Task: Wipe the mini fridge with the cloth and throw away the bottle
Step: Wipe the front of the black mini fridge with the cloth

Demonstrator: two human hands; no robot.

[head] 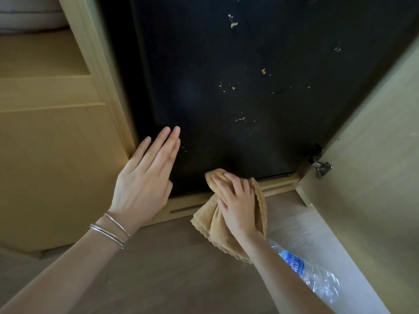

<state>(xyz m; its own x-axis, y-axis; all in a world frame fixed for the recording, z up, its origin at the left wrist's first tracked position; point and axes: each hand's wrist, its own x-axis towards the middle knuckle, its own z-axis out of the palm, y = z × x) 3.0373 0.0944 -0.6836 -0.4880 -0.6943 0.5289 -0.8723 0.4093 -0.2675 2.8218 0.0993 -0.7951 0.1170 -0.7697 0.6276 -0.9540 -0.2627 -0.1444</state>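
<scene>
Mini fridge [226, 87] sits in the wooden cabinet, black door shut, yellowish crumbs [234, 24] scattered mostly up and to the right of both hands. Right hand [238, 205] w/ fingers curled around the tan cloth [215, 227], pressing it at the door's bottom edge. Left hand [145, 177] flat, fingers straight and together, holding nothing, resting by the door's lower left. So the dirt lies above the cloth; right hand is nearer, probably a sweep upward next. Bottle [303, 268] lies on the floor behind the right forearm, long axis running diagonally toward lower right, nearer the right hand, untouched.
</scene>
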